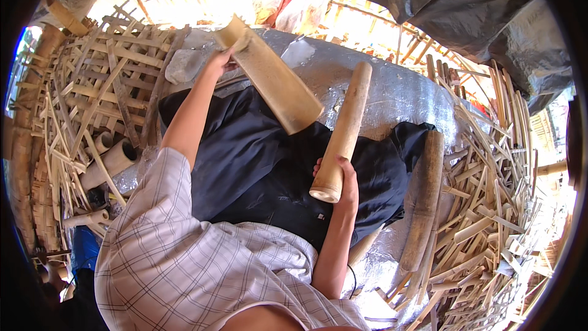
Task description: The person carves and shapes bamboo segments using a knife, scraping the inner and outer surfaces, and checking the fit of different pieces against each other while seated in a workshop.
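A split half of a wide bamboo stem (278,83) hangs tilted over my lap, its hollow side partly facing up. At its far upper end my left hand (222,63) grips its edge. To the right, a bamboo pole section (348,125), narrower and round, points up and away from me. My right hand (344,179) wraps round its near end, close to the pale cut face. The two bamboo pieces are apart. Black cloth (257,165) covers my legs beneath both of them.
A silvery sheet (392,95) lies beyond my legs. At the left stand a woven bamboo lattice (116,79) and hollow bamboo tubes (113,162). A bamboo stem (424,202) leans right of my lap, beside a heap of split bamboo (484,233). Dark plastic sheeting (478,12) hangs overhead.
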Tool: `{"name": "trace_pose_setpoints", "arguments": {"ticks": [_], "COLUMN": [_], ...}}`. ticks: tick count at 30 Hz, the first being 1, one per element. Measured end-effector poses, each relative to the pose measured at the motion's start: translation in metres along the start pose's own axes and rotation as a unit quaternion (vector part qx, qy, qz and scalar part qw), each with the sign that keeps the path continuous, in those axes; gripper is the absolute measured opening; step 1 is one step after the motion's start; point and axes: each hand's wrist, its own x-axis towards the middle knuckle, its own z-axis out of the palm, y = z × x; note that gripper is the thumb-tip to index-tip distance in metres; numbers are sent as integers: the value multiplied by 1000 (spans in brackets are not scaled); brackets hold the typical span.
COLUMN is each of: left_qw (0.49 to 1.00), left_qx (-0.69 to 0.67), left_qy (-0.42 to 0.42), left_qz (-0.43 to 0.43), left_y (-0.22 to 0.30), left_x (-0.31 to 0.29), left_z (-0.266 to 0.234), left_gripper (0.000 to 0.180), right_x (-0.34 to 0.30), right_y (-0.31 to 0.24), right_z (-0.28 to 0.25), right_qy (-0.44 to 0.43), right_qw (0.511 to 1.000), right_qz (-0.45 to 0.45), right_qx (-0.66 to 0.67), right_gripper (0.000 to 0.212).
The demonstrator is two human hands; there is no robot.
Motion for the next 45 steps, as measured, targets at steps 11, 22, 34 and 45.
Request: {"name": "trace_pose_setpoints", "arguments": {"ticks": [11,22,34,45], "left_qw": [996,740,570,308], "left_qx": [-70,291,567,377], "left_qy": [-28,-207,-488,-873], "left_qz": [-39,570,340,29], "left_y": [-51,-15,-51,0], "left_x": [-59,-355,-399,-320], "left_z": [36,48,85,186], "left_gripper": [42,7,20,51], "right_x": [4,-81,-109,0], "right_y": [-4,-17,-78,-99], "right_z": [0,-26,-26,31], "right_qy": [21,79,190,156], "right_qw": [998,993,933,966], "right_qz": [-1,9,-80,-89], "right_qx": [-51,-86,-293,-185], "right_gripper": [52,63,41,38]}}
